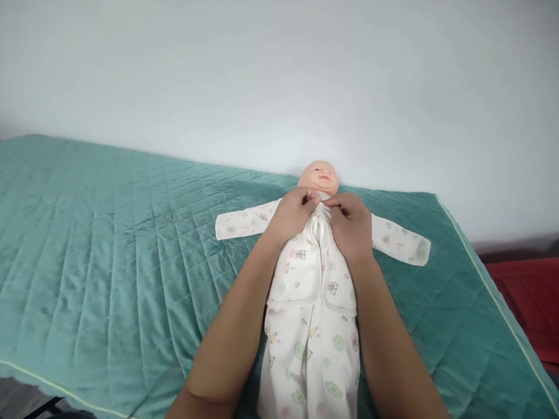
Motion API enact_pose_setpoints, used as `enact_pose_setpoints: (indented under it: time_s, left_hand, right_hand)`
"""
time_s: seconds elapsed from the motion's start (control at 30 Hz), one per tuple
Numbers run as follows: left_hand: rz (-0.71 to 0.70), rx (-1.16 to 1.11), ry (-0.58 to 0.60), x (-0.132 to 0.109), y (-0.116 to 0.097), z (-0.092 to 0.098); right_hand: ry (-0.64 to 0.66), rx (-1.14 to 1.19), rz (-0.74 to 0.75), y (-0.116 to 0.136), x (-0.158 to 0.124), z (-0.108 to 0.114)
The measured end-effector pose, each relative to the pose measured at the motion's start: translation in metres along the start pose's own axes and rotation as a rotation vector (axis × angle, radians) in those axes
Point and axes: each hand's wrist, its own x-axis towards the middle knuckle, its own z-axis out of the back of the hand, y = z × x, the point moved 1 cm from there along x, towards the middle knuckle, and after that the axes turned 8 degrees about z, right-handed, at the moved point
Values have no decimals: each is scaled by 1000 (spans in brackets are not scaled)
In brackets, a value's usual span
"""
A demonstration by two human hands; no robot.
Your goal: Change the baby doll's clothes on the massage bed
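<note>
A baby doll [319, 176] lies on its back on a green quilted cover, its head toward the wall. It wears a white printed baby jacket [293, 269] with both sleeves stretched out sideways, and matching trousers [305, 358]. At the doll's neck, my left hand [296, 214] pinches the jacket's front edge near the collar. Just across from it, my right hand [350, 224] has thumb and fingers closed on the other front edge. The cloth is gathered between them, and below it the jacket fronts part slightly. My fingers hide any fastener there.
The green quilted cover [131, 262] spreads over the bed or table and reaches back to a pale wall [262, 81]. Its piped edge runs along the right side. Beyond that edge stands a red plastic object [528, 302]. Dark floor shows at the lower left.
</note>
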Motion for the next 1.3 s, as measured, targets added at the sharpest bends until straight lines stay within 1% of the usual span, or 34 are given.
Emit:
enact_pose_setpoints:
  time_s: [0.13,0.27,0.43,0.57,0.77,0.93,1.1,1.3]
  left_hand:
    - [53,-138,13,2,4,-1]
    - [90,-192,-1,3,5,-2]
    - [66,-216,-42,6,8,-2]
    - [19,-136,-42,4,7,-1]
    - [-104,141,25,-4,-2,7]
    - [-123,252,48,-7,-4,10]
    - [-92,294,40,-7,-4,10]
    - [-109,251,46,-6,-3,12]
  right_hand:
    - [1,-1,3,1,0,0]
    - [22,3,3,3,0,0]
    - [34,-4,-23,5,0,0]
    - [-2,-22,-23,2,-1,0]
    - [-41,-55,-20,0,-1,0]
    - [-44,-61,-24,0,0,0]
    - [-34,-36,-3,-1,0,1]
    - [-21,-77,7,0,-1,2]
